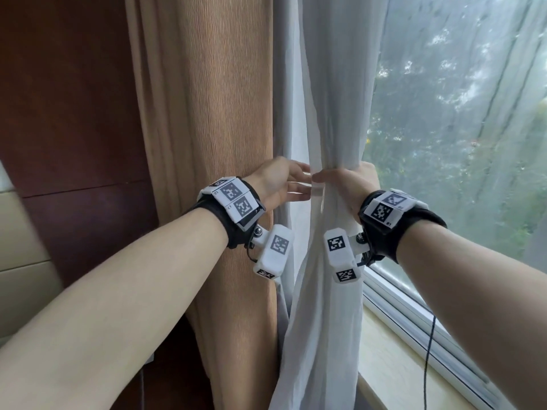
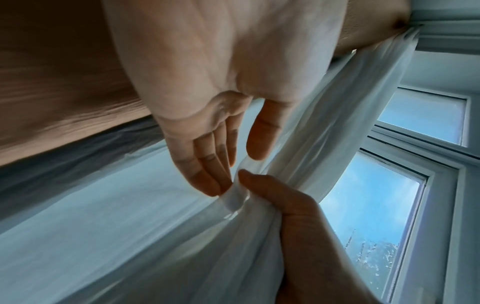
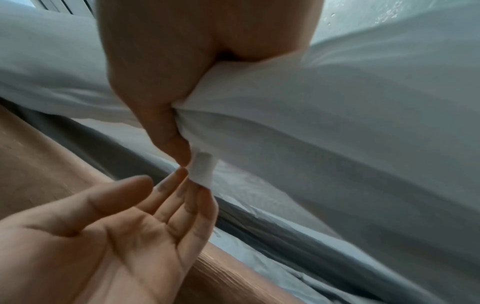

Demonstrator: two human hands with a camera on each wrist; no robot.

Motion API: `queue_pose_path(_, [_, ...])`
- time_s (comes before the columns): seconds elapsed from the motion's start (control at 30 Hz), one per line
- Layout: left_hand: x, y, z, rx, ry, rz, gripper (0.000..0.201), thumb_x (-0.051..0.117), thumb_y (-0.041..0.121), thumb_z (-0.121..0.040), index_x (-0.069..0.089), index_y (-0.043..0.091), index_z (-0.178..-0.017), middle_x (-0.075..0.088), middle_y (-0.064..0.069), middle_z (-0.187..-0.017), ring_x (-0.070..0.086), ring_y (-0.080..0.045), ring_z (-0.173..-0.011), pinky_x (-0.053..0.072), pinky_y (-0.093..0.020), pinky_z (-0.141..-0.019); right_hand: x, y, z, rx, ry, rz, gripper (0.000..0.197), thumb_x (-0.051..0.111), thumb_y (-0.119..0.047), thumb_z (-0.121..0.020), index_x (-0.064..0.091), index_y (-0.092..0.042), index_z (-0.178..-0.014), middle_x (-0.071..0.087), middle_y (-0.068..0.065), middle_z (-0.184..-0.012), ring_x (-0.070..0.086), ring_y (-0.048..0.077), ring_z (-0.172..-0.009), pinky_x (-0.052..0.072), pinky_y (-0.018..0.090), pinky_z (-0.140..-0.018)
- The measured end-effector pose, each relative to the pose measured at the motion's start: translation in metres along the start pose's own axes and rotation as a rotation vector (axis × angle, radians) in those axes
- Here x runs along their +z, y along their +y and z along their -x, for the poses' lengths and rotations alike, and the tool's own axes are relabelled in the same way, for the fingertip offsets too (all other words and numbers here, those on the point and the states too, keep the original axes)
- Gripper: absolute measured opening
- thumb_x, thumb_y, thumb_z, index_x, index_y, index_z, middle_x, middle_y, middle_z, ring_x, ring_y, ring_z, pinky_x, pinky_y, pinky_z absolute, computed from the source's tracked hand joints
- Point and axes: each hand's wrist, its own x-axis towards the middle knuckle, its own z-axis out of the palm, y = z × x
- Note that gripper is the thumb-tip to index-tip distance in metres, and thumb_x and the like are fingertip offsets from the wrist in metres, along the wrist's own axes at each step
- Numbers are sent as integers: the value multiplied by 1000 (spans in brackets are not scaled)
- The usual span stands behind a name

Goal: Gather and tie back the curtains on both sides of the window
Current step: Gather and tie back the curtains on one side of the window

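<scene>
Sheer (image 1: pixel 331 113) hangs bunched beside the tan drape (image 1: pixel 213 113), light, soft, likely slippery; best held at the cinched waist. Right hand (image 1: pixel 343 184) clenches it; left hand (image 1: pixel 281 182), fingers straight, touches the white tie (image 2: pixel 235 198).

— What sits at nine o'clock?
— A dark reddish wood panel (image 1: pixel 68 113), and below it a cream padded surface (image 1: pixel 20 247).
— And at four o'clock?
— A pale window sill (image 1: pixel 399 365); a thin black cable (image 1: pixel 429 347) hangs over it.
</scene>
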Motion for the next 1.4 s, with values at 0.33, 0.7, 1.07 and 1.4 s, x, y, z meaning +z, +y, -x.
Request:
queue_pose_path(0.33, [4,-5,-5,43,52,-245,24,62,13,-98,70,4,-120,74,-7,-114,67,-19,-101,49,-37,-98,12,29,6,-149,-171,-17,56,93,-1,-60,76,-17,-111,81,6,-102,79,22,-96,65,39,-83])
queue_pose_path(0.7, [5,-13,-4,-102,-103,-150,17,65,25,-98,57,22,-113,59,-7,-126,61,-25,-105,48,-44,-98,11,28,3,-2,-151,-6,14,85,-5,-78,78,-16,-84,76,2,-76,73,24,-75,62,40,-75])
queue_pose_path(1.07, [5,-10,-9,91,139,-199,26,77,14,-88,74,13,-114,75,7,-101,65,-7,-100,54,-31,-86,13,32,-2,-59,-74,16,13,71,6,-85,73,-6,-89,67,6,-73,66,21,-66,55,28,-60])
queue_pose_path(1.4, [2,-18,-12,2,34,-20,46,62,0,-93,48,13,-135,63,-9,-117,66,-25,-87,54,-38,-81,16,27,0,102,-196,26,56,84,-25,-40,80,-8,-94,71,7,-83,66,26,-75,51,39,-72])
